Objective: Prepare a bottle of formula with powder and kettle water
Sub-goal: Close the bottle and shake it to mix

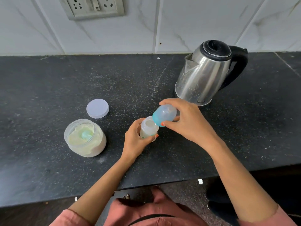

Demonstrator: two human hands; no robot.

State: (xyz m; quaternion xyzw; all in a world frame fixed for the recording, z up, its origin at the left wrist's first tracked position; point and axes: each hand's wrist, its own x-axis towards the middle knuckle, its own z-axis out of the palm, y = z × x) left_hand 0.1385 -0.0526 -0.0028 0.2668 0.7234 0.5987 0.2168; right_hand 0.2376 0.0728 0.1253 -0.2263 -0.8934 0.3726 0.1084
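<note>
We're looking down on the bottle, standing upright about midway between the front and back edges of the worktop. Its long axis is vertical and its open mouth faces up at us. The left hand wraps around its body, fingers curled on the far side and thumb on the near side. The bottle is translucent plastic and pale inside.

Just above and to the right of the mouth, the right hand pinches the cap between thumb and fingertips. The cap is tilted, with its teal ring turned down and left toward the bottle and its clear dome pointing up and right toward the kettle. Ring and bottle rim look close to touching, but we can't tell if they meet.

The worktop is dark speckled stone, dusted here and there with pale specks. Behind it rises a wall of white marble-look tiles with a socket plate at the top.

Toward the back right stands the kettle. It is shiny steel with a black lid and handle, and its spout is turned left. Left of the bottle sits a round clear jar of cream powder with a teal scoop lying in it. The jar's flat round lid lies just behind it.
</note>
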